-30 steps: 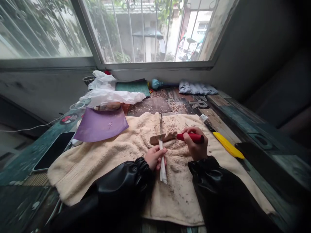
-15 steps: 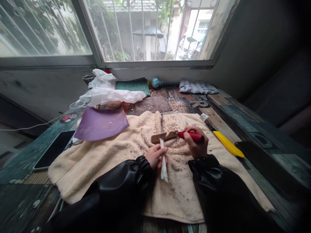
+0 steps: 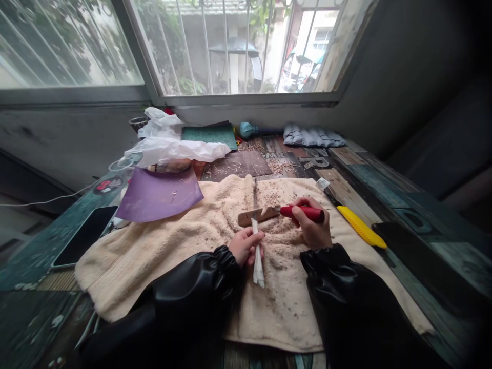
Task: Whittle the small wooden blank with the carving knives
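**Red handle (image 3: 302, 213) on your right, white wrap (image 3: 257, 264) on your left**

Beyond both hands stands a barred window (image 3: 226, 56), and in front of it the patchwork worktop (image 3: 31, 251) spreads out on every side of you. A cream towel (image 3: 161, 256) lies rumpled on it beneath your hands. Beyond your left hand, off to its left, sits a crumpled white plastic bag (image 3: 180, 149), with a purple sheet (image 3: 159, 195) nearer you and a dark flat panel (image 3: 84, 238) farther left. Well to the right of your right hand is a long dark object (image 3: 418, 261), too shadowed to identify; between the two lies a yellow-and-black tool (image 3: 361, 227). Far beyond your hands are a grey padded bundle (image 3: 313, 136) and a green mat (image 3: 209, 135).

Your right hand (image 3: 312, 224) curls closed around the red handle. From it a flat brown piece (image 3: 249, 217) reaches left, past your left fingertips; you cannot tell whether it is a blade. Your left hand (image 3: 246, 246) pinches the white wrap between thumb and fingers. A thin dark strip (image 3: 255, 192) points away from you, in line with the wrap, and meets the brown piece just beyond your left hand. Small crumbs (image 3: 274, 192) dot the towel around both hands.
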`<state>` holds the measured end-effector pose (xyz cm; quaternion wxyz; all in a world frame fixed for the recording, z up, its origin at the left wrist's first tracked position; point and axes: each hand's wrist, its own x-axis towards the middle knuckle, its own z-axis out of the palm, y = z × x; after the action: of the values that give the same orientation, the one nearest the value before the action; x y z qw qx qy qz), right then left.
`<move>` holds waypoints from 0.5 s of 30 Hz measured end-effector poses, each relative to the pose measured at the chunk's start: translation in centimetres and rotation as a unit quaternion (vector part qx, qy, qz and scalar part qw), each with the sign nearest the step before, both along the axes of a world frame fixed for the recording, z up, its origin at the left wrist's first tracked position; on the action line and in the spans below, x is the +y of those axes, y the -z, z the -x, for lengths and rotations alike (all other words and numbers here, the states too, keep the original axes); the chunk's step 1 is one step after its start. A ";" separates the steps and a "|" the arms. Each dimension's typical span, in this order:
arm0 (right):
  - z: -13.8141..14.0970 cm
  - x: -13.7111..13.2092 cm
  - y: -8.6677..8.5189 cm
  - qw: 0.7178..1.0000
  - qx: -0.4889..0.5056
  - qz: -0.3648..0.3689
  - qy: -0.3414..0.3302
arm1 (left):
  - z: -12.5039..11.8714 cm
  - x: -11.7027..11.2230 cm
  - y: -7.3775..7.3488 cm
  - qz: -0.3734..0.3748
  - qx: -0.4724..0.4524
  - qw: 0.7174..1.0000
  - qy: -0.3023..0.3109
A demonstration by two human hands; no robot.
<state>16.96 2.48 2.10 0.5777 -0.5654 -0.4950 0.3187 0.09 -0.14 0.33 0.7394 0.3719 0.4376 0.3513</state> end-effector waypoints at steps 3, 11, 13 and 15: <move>0.0 0.1 0.1 1.000 0.014 0.001 -0.001 | 0.0 0.0 0.0 0.001 -0.001 1.000 0.000; 0.0 0.3 0.5 1.000 -0.005 -0.005 0.014 | 0.0 -0.1 -0.1 0.001 -0.007 1.000 -0.001; 0.0 0.3 0.6 1.000 -0.015 -0.008 0.019 | 0.0 -0.1 -0.1 -0.001 -0.005 1.000 -0.001; 0.0 0.3 0.7 0.999 -0.032 -0.020 0.023 | 0.0 -0.1 0.0 -0.002 -0.004 1.000 -0.001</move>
<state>16.94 2.75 1.39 0.5796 -0.5752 -0.5066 0.2769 0.13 -0.22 0.38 0.7404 0.3710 0.4342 0.3545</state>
